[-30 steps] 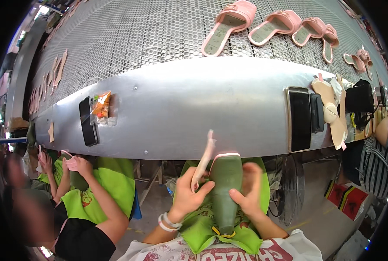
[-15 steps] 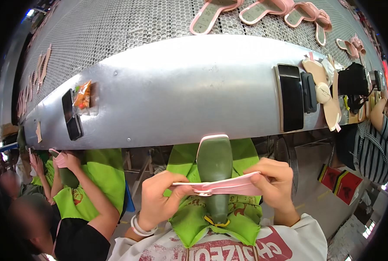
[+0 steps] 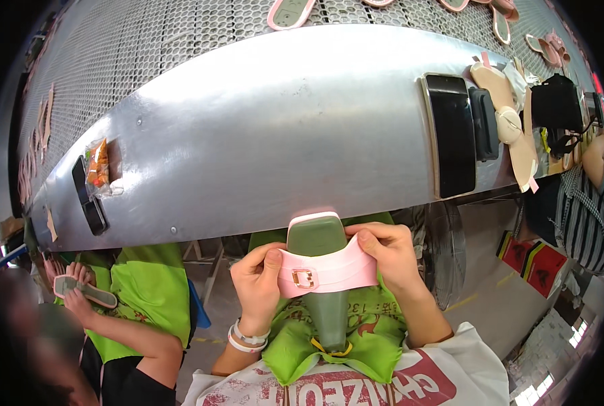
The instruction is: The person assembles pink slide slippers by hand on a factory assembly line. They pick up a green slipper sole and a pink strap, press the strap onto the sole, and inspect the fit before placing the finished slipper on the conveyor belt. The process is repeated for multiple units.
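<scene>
A dark green shoe last (image 3: 317,238) points away from me over my lap, with a pale pink rim at its far end. A wide pink slipper strap (image 3: 346,272) lies across its middle, outer face showing. The gold buckle (image 3: 303,278) on the strap sits towards its left end. My left hand (image 3: 256,281) pinches the left end between thumb and fingers. The right end is pinched in my right hand (image 3: 391,256). Beneath the last is my lime green apron (image 3: 369,314); the strap hides part of the last.
Ahead stands a metal table (image 3: 282,142) with a phone (image 3: 451,135), a dark case (image 3: 483,124) and beige pieces (image 3: 508,125) on its right. A snack packet (image 3: 98,166) and another phone (image 3: 89,201) lie left. Pink slippers (image 3: 290,13) rest on the mesh belt (image 3: 200,40). A co-worker's hands (image 3: 79,298) hold a sole.
My hands have turned the strap from edge-on to face out, so its buckle shows, and drawn it over the last. The view has shifted. The co-worker's sole now lies flatter.
</scene>
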Available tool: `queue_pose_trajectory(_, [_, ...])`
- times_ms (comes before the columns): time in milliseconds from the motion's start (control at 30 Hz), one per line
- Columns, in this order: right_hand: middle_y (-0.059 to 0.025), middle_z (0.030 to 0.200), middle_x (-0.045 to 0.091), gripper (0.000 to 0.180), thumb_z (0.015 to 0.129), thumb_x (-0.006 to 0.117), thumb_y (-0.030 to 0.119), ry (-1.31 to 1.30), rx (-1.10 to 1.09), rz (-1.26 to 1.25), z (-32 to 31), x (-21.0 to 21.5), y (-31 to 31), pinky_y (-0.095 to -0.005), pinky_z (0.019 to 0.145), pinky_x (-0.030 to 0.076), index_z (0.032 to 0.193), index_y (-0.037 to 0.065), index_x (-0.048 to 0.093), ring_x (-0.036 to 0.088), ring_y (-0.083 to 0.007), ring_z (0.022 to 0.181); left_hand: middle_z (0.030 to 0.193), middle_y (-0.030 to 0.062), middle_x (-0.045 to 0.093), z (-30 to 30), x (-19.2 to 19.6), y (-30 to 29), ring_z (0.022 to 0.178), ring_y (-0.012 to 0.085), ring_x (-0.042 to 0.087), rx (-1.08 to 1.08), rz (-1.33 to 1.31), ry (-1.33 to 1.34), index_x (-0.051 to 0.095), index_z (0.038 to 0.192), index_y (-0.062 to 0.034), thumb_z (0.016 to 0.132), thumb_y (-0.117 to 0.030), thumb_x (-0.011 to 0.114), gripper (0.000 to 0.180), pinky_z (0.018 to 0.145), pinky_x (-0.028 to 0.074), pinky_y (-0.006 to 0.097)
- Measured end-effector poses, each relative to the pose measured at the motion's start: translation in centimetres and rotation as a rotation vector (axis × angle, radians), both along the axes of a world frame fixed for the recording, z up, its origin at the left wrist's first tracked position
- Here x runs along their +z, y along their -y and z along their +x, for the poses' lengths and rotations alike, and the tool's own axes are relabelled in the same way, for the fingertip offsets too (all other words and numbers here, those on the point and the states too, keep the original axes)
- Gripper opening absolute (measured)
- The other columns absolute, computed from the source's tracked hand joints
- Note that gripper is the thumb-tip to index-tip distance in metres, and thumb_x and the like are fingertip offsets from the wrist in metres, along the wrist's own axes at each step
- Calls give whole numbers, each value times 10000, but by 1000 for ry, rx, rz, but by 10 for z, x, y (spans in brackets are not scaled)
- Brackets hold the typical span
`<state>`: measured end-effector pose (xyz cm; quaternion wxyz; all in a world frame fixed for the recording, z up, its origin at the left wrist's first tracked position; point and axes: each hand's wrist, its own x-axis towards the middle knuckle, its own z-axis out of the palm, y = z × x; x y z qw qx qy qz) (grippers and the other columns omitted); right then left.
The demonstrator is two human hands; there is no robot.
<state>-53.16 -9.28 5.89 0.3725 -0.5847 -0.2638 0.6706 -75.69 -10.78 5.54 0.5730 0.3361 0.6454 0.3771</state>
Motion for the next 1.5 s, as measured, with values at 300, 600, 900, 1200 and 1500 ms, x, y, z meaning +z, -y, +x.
queue_pose_trajectory(300, [-78,743,684,171,903,672,125,-28,35,167,-7,22,-1,-257,607,462,893,-35,731,600,-119,659,838,58,669,-12,-37,14,729,103,584,87,39,521,659,908,54,955,-209,652,267,635,475,262])
queue_pose_trajectory(600, [-102,643,617,67,805,732,84,58,86,459,-20,61,7,-291,474,393,812,17,734,545,-183,520,704,77,550,3,-25,12,633,199,523,60,214,901,574,761,-30,967,-283,611,329,580,438,335])
queue_pose_trajectory(900, [19,699,624,326,748,872,300,-610,565,-142,-11,16,-20,-212,570,399,768,29,692,529,-49,632,731,76,562,8,-20,16,659,178,536,-76,69,801,590,763,-11,960,-350,620,393,611,482,321])
queue_pose_trajectory(1200, [-61,784,625,333,625,878,230,741,391,805,-36,115,2,-347,695,414,803,33,678,571,-240,710,742,101,579,2,-27,10,656,194,533,-28,69,988,595,760,15,936,-237,656,313,600,447,308])
queue_pose_trajectory(1500, [-95,919,590,456,730,780,313,-64,136,392,13,37,-3,-284,751,428,962,-55,641,549,-154,840,655,63,609,15,63,-14,541,123,534,-268,380,-119,693,777,11,852,-139,729,173,469,385,260])
